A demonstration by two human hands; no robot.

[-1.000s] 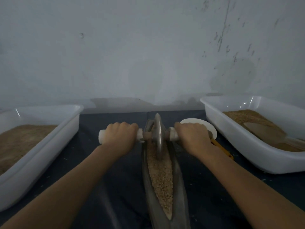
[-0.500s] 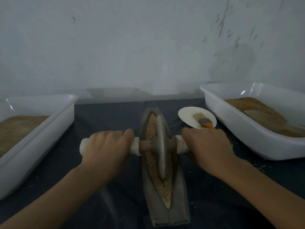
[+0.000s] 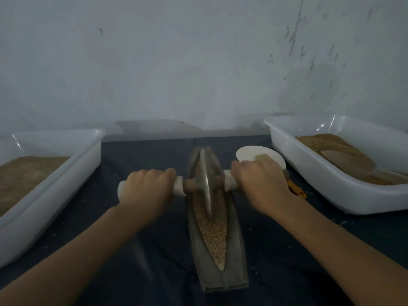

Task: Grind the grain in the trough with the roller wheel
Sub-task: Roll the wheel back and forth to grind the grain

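Metal roller wheel [image 3: 205,182] stands in the grain-filled trough [image 3: 234,250]; my left hand [image 3: 146,188] and right hand [image 3: 259,184] each grip its axle handles.

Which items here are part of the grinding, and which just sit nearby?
In use: grey boat-shaped trough, tan grain, metal roller wheel, left hand, right hand.
Idle: two white plastic tubs, small white dish, orange-handled brush.

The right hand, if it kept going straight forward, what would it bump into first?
Probably the small white dish just beyond the right hand, with a brush lying on it. Depth is hard to judge, so the hand might pass above it.
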